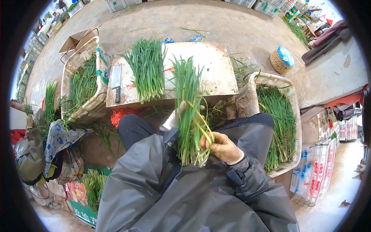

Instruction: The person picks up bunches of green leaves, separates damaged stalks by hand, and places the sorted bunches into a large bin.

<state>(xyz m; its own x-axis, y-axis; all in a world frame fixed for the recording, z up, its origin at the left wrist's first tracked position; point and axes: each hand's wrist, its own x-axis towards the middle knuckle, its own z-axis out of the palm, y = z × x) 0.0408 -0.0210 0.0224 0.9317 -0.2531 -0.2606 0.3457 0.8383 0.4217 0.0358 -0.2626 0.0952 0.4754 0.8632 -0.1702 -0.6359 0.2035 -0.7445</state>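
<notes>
A bunch of garlic chives (187, 116) lies upright across my lap, its pale cut ends toward me. My gloved left hand (174, 116) supports it from beneath and the left, mostly hidden behind the leaves. In my gloved right hand (223, 147), thumb and fingers pinch a few yellowed stalks (206, 136) at the bunch's lower right. Beyond the bunch stands a low white board-topped table (203, 75). On its left part lies a pile of green chives (147, 69), with a cleaver (116, 82) beside it.
At right stands a plastic crate (298, 145) full of chives (276, 127); another crate (84, 111) with loose leaves is at left. A woven basket (281, 61) sits on the floor. Red plastic ties (123, 116) lie by my left knee. Another person (32, 156) works at far left.
</notes>
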